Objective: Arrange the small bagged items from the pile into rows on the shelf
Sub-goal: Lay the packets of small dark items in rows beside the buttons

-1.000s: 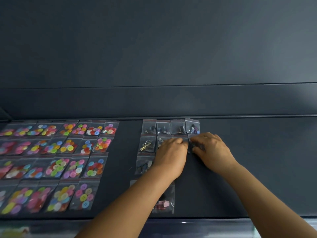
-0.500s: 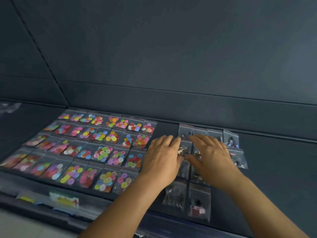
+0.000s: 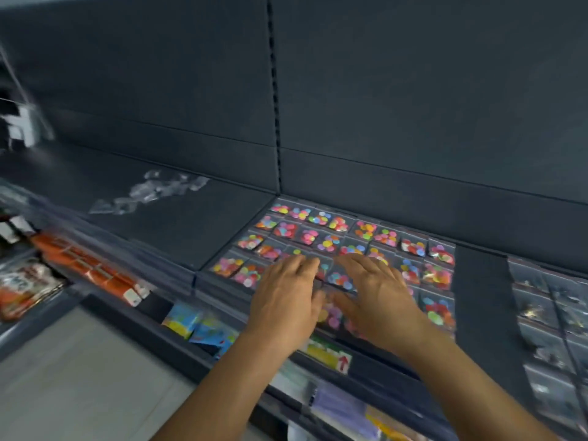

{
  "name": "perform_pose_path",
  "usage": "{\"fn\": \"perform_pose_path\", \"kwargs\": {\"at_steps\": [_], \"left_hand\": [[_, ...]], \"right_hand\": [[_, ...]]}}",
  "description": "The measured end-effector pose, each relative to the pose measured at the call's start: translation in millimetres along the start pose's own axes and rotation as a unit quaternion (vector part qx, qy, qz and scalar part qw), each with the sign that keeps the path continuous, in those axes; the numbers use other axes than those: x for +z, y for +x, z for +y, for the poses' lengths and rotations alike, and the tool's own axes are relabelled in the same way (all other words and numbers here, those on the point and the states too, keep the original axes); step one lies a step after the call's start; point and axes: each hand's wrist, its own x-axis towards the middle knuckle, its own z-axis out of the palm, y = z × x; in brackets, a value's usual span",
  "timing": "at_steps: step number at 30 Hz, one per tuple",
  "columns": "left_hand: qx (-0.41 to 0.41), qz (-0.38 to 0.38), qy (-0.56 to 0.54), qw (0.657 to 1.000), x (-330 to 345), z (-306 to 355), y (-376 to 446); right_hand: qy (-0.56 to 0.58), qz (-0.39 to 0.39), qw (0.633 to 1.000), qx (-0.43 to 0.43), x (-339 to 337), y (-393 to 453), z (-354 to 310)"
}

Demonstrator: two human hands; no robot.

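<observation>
Both hands are seen side by side above the dark shelf (image 3: 477, 297), palms down. The left hand (image 3: 286, 300) is held flat with its fingers straight and close together, nothing gripped. The right hand (image 3: 378, 297) is likewise spread flat, fingers extended and slightly fanned, nothing pinched. Whether the fingertips actually touch the bags underneath cannot be told through the blur.

Beneath and around the hands, the bags of coloured buttons (image 3: 331, 243) are laid out in neat rows, packed edge to edge from the back wall toward the shelf's front edge. Off to the right, well apart, rows of bags of dark small parts (image 3: 553, 316) are seen running toward the front. Far to the left, on the neighbouring shelf section, a loose pile of clear bags (image 3: 149, 192) is spotted, blurred. Below the front edge, price labels (image 3: 327, 354) are made out, and orange packets (image 3: 86, 268) are seen on a lower shelf at left.
</observation>
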Motion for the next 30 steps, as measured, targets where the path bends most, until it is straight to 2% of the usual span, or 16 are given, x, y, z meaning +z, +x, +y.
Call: {"fn": "perform_pose_path", "kwargs": {"at_steps": [5, 12, 21, 30], "left_hand": [[-0.019, 0.021, 0.016, 0.999, -34.0, -87.1, -19.1], [-0.081, 0.027, 0.016, 0.996, -59.5, -186.2, -36.9], [-0.128, 0.037, 0.009, 0.991, -72.3, -291.1, -12.7], [-0.186, 0.021, 0.022, 0.982, -76.2, -424.9, 47.3]], "right_hand": [[0.019, -0.015, 0.999, -0.035, 32.2, 38.6, -84.1], [0.043, -0.055, 0.995, -0.064, 70.3, 91.6, -169.9], [0.034, -0.073, 0.991, -0.110, 114.8, 185.9, -238.6], [0.055, -0.101, 0.980, -0.161, 166.1, 313.2, -290.6]]}}
